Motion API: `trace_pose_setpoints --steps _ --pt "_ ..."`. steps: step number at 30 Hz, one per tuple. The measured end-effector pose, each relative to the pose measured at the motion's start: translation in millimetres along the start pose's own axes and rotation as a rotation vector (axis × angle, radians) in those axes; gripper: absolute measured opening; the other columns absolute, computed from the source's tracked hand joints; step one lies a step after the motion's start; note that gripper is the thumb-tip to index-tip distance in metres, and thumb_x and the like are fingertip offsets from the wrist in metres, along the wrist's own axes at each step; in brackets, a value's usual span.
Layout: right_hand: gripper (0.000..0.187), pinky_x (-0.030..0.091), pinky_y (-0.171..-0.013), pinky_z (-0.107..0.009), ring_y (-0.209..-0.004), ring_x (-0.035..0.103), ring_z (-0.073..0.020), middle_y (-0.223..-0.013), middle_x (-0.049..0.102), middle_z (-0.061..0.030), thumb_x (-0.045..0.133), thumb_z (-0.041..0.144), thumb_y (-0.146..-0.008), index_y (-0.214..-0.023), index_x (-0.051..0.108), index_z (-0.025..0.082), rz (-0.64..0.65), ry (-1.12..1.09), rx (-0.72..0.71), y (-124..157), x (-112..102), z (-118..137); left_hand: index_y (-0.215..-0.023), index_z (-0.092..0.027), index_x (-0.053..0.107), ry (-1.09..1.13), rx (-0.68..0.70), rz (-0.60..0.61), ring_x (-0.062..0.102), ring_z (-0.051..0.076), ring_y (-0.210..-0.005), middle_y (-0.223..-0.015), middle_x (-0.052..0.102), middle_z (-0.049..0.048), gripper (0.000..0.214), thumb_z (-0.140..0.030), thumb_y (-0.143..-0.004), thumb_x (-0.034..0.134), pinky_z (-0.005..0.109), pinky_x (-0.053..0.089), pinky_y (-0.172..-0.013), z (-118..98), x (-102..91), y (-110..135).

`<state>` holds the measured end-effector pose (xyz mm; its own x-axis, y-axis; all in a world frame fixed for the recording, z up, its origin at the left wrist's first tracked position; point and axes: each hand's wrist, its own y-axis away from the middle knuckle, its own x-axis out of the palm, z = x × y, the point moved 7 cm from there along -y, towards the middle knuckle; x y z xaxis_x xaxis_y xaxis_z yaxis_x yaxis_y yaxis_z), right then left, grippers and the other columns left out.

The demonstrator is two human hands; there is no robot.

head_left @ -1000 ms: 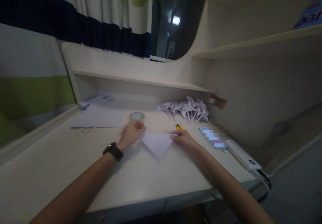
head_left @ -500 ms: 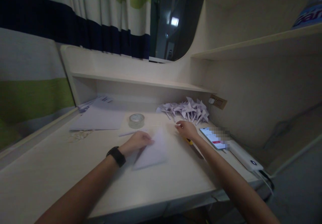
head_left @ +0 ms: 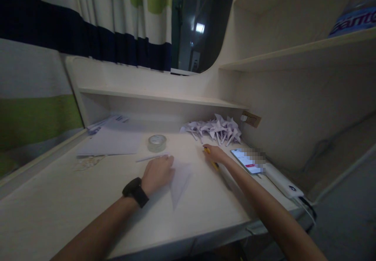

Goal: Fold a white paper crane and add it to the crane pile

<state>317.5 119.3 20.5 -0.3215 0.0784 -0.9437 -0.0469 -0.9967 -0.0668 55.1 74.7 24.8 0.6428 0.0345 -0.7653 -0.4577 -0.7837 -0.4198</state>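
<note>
My left hand (head_left: 158,175), with a dark watch on its wrist, is closed on a folded white sheet of paper (head_left: 179,182) that now shows as a blurred triangle. A thin white paper stick (head_left: 151,157) lies just behind the left fingers. To the right, my right hand (head_left: 215,154) has its fingers closed around a yellow utility knife (head_left: 216,166) low over the desk. Part of the knife is hidden under the hand. A roll of clear tape (head_left: 157,143) stands behind my left hand.
Several white paper pinwheels (head_left: 217,129) are heaped at the back right. A stack of paper (head_left: 113,137) lies at the back left, with small pale loops (head_left: 89,162) before it. A phone (head_left: 246,161) and a white power strip (head_left: 283,182) line the right side.
My right hand has closed on the utility knife, which lay beneath it. My left hand has turned the folded paper and moved slightly left and nearer. The camera view has shifted a little.
</note>
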Motion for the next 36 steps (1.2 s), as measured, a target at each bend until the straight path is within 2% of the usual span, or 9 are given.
trace_pose_setpoints --steps 2,5,8,13,17,22,26,30,36 --pt "0.037 0.046 -0.074 -0.026 -0.089 0.064 -0.0206 -0.099 0.069 -0.0093 0.057 0.019 -0.079 -0.116 0.062 0.018 0.040 -0.096 -0.018 1.4 -5.4 -0.8 -0.074 -0.020 0.055 -0.093 0.187 0.060 0.057 0.027 -0.085 -0.081 0.060 0.0085 0.004 -0.022 -0.077 0.056 0.038 0.041 -0.078 -23.8 0.6 3.5" --pt "0.025 0.041 -0.052 -0.020 -0.057 0.057 -0.0118 -0.067 0.062 0.0002 0.053 0.024 -0.082 -0.104 0.064 0.019 0.125 -0.309 -0.033 9.9 -11.1 -3.6 -0.081 -0.020 0.061 0.009 0.364 0.170 0.056 0.026 -0.090 -0.089 0.061 0.0089 0.010 -0.019 -0.079 0.051 0.038 0.042 -0.083 -46.1 7.1 9.6" --pt "0.016 0.034 -0.043 -0.016 -0.048 0.048 -0.0076 -0.061 0.053 0.0050 0.058 0.030 -0.080 -0.090 0.061 0.019 0.190 -0.643 -0.053 22.6 -13.3 -6.8 -0.088 -0.021 0.062 0.073 0.379 0.246 0.057 0.025 -0.091 -0.092 0.063 0.0080 0.016 -0.018 -0.080 0.049 0.037 0.042 -0.084 -48.4 15.0 12.9" --pt "0.028 0.041 -0.045 -0.016 -0.054 0.052 -0.0069 -0.072 0.057 0.0033 0.075 0.036 -0.070 -0.078 0.056 0.018 0.241 -1.094 0.015 40.4 -3.9 -24.8 -0.093 -0.021 0.063 -0.045 0.381 0.307 0.058 0.026 -0.087 -0.093 0.064 0.0089 0.018 -0.024 -0.081 0.050 0.039 0.042 -0.083 -45.0 21.5 20.3" --pt "0.034 0.036 -0.034 -0.014 -0.044 0.048 -0.0054 -0.063 0.055 0.0031 0.073 0.046 -0.074 -0.074 0.057 0.016 0.217 -1.231 0.161 46.7 8.2 -46.8 -0.101 -0.020 0.064 -0.203 0.374 0.262 0.057 0.030 -0.093 -0.097 0.064 0.0120 0.023 -0.029 -0.082 0.054 0.046 0.039 -0.088 -44.9 20.3 24.9" --pt "0.023 0.056 -0.051 -0.019 -0.054 0.059 -0.0089 -0.067 0.062 -0.0012 0.075 0.033 -0.076 -0.082 0.064 0.014 0.170 -1.374 0.262 45.4 13.6 -56.0 -0.134 -0.025 0.047 -0.220 0.374 0.239 0.041 0.036 -0.126 -0.140 0.046 0.0123 0.053 -0.021 -0.081 0.051 0.053 0.028 -0.103 -42.1 24.1 18.9" --pt "0.013 0.060 -0.062 -0.020 -0.068 0.067 -0.0123 -0.082 0.069 -0.0064 0.074 0.016 -0.074 -0.083 0.065 0.012 0.173 -1.438 0.264 43.3 15.3 -54.5 -0.130 -0.027 0.048 -0.194 0.451 0.313 0.023 0.032 -0.139 -0.155 0.026 0.0014 0.063 -0.009 -0.070 0.049 0.055 0.019 -0.111 -43.8 31.9 16.1" --pt "0.008 0.060 -0.067 -0.019 -0.073 0.068 -0.0127 -0.086 0.070 -0.0074 0.070 0.014 -0.078 -0.084 0.066 0.013 0.151 -1.479 0.262 43.3 17.9 -58.2 -0.111 -0.019 0.053 -0.179 0.415 0.269 0.041 0.024 -0.128 -0.146 0.039 0.0071 0.051 -0.005 -0.062 0.049 0.041 0.033 -0.108 -45.0 30.6 19.0" --pt "0.011 0.059 -0.075 -0.018 -0.079 0.070 -0.0144 -0.096 0.071 -0.0102 0.071 0.009 -0.075 -0.085 0.067 0.011 0.199 -1.543 0.211 46.9 19.9 -51.0 -0.120 -0.024 0.053 -0.237 0.426 0.219 0.047 0.025 -0.119 -0.137 0.049 0.0058 0.062 -0.002 -0.063 0.048 0.046 0.036 -0.103 -46.0 28.0 24.7"
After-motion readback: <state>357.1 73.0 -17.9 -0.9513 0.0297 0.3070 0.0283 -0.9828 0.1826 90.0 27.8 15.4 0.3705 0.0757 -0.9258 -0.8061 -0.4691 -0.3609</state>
